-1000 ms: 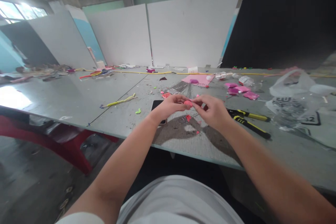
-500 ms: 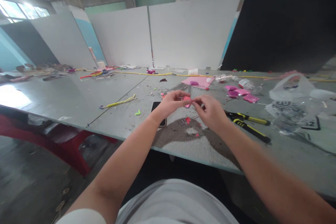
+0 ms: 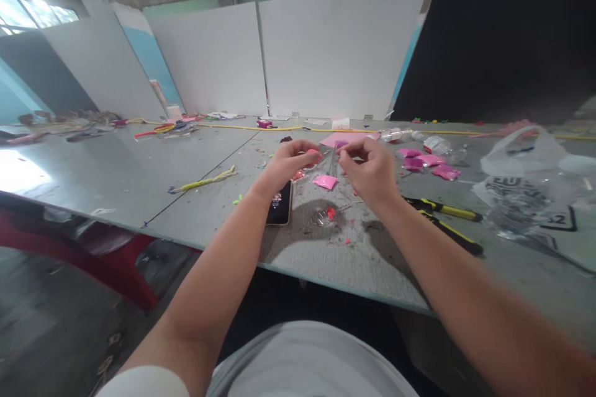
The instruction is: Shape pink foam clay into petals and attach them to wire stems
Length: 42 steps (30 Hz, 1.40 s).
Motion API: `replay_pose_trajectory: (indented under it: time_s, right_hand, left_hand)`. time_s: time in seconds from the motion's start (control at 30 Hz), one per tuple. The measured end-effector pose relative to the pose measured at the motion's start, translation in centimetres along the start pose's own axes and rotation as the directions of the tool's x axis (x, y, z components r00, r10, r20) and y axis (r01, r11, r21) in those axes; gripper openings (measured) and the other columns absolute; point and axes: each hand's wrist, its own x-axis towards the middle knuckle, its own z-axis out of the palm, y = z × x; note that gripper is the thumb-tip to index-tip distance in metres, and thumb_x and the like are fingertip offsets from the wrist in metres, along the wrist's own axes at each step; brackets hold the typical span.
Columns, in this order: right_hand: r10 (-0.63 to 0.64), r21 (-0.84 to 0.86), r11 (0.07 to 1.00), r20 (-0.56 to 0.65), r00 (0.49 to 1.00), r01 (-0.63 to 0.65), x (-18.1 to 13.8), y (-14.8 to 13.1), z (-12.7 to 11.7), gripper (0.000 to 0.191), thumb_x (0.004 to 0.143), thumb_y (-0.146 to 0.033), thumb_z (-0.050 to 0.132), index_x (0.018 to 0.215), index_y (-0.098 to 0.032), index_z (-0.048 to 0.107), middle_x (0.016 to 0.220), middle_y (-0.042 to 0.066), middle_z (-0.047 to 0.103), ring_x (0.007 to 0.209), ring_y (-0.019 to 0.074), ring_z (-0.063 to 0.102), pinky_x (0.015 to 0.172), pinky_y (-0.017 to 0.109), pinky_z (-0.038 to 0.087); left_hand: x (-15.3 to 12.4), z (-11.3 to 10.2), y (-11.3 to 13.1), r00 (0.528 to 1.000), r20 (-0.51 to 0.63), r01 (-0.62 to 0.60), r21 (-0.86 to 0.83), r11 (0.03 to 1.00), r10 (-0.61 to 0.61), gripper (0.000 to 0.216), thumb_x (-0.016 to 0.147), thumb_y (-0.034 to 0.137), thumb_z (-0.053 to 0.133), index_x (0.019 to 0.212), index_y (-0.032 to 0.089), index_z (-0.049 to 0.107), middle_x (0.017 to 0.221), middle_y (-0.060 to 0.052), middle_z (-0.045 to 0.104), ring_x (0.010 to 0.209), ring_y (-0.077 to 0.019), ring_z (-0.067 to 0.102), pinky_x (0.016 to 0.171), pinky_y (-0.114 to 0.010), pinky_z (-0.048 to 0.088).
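My left hand point(image 3: 293, 161) is closed around a coral-red lump of soft clay point(image 3: 313, 153), held up over the table. A short way to its right, my right hand point(image 3: 369, 169) is pinched, thumb against forefinger; whatever sits between those fingertips is too small to make out. The hands are apart. Under them lies a bright pink packet point(image 3: 325, 182). Nearer to me is a clear plastic scrap point(image 3: 320, 218) with a red clay bit point(image 3: 330, 213) on it. A phone point(image 3: 279, 206) lies beneath my left wrist, partly covered by the forearm.
Yellow-black pliers point(image 3: 449, 209) lie right of my right forearm, beside a white plastic bag point(image 3: 516, 164). Pink and magenta packets point(image 3: 431, 161) and a clear bottle point(image 3: 440, 147) are behind. A yellow twisted strip point(image 3: 205, 182) lies left. A pink sheet point(image 3: 367, 137) is at the back.
My hands have moved apart and upward, away from each other's fingertips. The red lump stays in my left hand. The pink packet and more of the phone are now uncovered.
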Motion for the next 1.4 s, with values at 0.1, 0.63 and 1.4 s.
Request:
replay_pose_trajectory:
  time_s: [0.1,0.63,1.4]
  right_hand:
    - [0.103,0.044,0.994,0.005,0.995,-0.104,-0.4,1.6,-0.1,0.005,0.078,-0.025,0.073,0.08,-0.021,0.071,0.08,0.005,0.077,0.075,0.0212,0.072,0.072,0.038,0.059]
    - [0.121,-0.092,0.99,0.191,0.974,-0.105,-1.2,3.9,0.2,0.01,0.081,-0.027,0.075,0.086,-0.02,0.08,0.084,0.007,0.081,0.073,0.0221,0.074,0.071,0.036,0.059]
    - [-0.325,-0.225,0.884,0.333,0.885,0.41,-2.6,0.9,-0.5,0.037,0.103,-0.021,0.054,0.138,-0.025,0.064,0.121,0.01,0.081,0.112,0.0291,0.076,0.093,0.045,0.06]
  left_hand:
    - [-0.1,-0.8,-1.6,0.998,0.051,0.016,0.329,0.944,-0.035,0.031,0.079,0.038,0.08,0.101,0.016,0.074,0.08,-0.002,0.066,0.07,-0.0123,0.058,0.067,-0.026,0.044]
    - [-0.2,0.8,-3.8,0.989,0.139,-0.111,0.505,0.856,0.046,0.031,0.078,0.038,0.08,0.099,0.016,0.079,0.097,-0.008,0.074,0.089,-0.02,0.062,0.081,-0.031,0.045]
    - [-1.2,1.9,-2.3,0.905,0.386,0.352,-0.437,0.828,-0.18,0.025,0.075,0.03,0.083,0.076,0.013,0.064,0.065,0.003,0.048,0.056,-0.0052,0.044,0.055,-0.024,0.038]
